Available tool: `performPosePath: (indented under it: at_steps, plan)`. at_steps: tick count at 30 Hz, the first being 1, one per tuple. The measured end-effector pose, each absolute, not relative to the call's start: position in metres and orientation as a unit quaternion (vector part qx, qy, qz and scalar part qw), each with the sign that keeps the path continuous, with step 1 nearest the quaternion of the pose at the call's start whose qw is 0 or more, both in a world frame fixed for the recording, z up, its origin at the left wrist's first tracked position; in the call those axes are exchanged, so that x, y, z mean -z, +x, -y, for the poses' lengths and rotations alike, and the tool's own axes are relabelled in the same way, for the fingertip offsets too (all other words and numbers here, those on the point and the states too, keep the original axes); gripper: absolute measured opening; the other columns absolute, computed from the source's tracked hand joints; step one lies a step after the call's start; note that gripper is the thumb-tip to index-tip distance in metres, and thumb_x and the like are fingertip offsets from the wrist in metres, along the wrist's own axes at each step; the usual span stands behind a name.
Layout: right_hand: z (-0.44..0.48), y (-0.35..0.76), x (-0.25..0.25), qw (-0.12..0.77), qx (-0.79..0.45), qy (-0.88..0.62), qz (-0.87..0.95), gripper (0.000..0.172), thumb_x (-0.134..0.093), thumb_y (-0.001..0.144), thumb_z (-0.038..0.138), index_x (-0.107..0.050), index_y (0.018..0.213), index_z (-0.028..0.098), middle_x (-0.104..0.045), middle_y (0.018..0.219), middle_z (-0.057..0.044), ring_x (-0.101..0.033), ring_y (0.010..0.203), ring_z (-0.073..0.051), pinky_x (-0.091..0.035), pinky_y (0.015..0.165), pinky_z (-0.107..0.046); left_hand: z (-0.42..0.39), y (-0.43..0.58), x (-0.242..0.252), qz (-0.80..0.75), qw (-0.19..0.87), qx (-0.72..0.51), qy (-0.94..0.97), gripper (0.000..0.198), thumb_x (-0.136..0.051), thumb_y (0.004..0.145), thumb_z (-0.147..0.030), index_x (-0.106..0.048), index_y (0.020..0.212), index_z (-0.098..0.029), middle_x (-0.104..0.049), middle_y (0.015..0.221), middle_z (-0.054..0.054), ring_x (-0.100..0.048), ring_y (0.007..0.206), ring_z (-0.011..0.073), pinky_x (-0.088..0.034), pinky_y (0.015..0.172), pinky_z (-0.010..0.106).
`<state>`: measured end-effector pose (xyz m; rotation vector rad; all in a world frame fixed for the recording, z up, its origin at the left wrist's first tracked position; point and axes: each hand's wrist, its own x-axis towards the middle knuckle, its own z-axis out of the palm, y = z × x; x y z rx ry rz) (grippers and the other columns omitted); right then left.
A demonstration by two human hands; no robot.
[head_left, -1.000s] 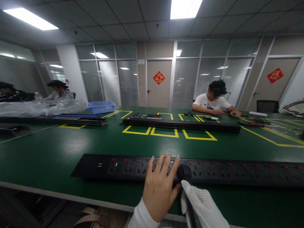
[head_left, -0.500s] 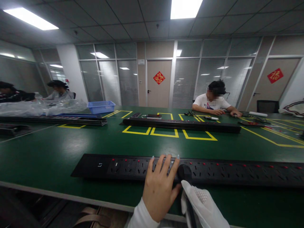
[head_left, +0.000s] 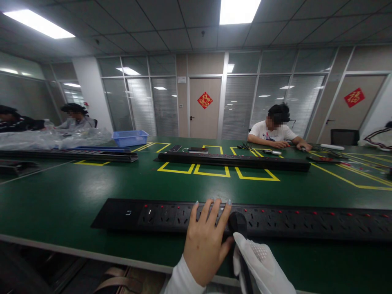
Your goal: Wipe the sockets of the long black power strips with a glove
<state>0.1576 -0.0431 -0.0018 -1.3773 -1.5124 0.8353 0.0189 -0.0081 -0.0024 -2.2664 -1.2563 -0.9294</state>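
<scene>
Two hands on: left hand (head_left: 206, 241) spread flat on strip (head_left: 119, 216), right hand (head_left: 260, 257) closed around likely plug (head_left: 237, 222), just right of left fingers (head_left: 206, 212). Seating step, probably; fit unclear. Next calls for bracing strip, keeping plug straight.

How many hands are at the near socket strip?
2: the bare left hand, spread over the socket strip, and the gloved right hand just right of it, holding the black plug.

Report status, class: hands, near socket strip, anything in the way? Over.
Left hand: bare, spread on socket strip. Right hand: gloved, gripping black plug-like piece at strip, seating unclear. Strip: lying on green table. Left hand and piece hide part.
</scene>
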Motion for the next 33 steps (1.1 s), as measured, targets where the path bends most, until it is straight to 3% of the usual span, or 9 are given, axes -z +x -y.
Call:
performPosePath:
  at_steps: [25, 33]
  plan:
    - [0.0463, 0.1614, 0.0064, 0.448, -0.314, -0.581, 0.603, 0.073, -0.035, 0.082, 0.081, -0.055, 0.045, 0.021, -0.061, 0.049, -0.005, -0.061, 0.053, -0.018, -0.048, 0.058, -0.025, 0.0084, 0.0185, 0.0026, 0.444, 0.197, 0.336, -0.807, 0.061, -0.057, 0.087, -0.05, -0.039, 0.143, -0.03, -0.053, 0.139, 0.002, -0.046, 0.127, 0.0252, -0.026, 0.11, 0.05]
    - [0.047, 0.1619, 0.0023, 0.453, -0.319, -0.569, 0.608, 0.072, -0.038, 0.081, 0.081, -0.057, 0.048, 0.021, -0.065, 0.054, -0.007, -0.06, 0.057, -0.019, -0.048, 0.065, -0.027, 0.0074, 0.0184, 0.0033, 0.445, 0.187, 0.334, -0.809, 0.061, -0.055, 0.088, -0.051, -0.038, 0.143, -0.03, -0.052, 0.14, 0.002, -0.045, 0.128, 0.025, -0.024, 0.11, 0.05]
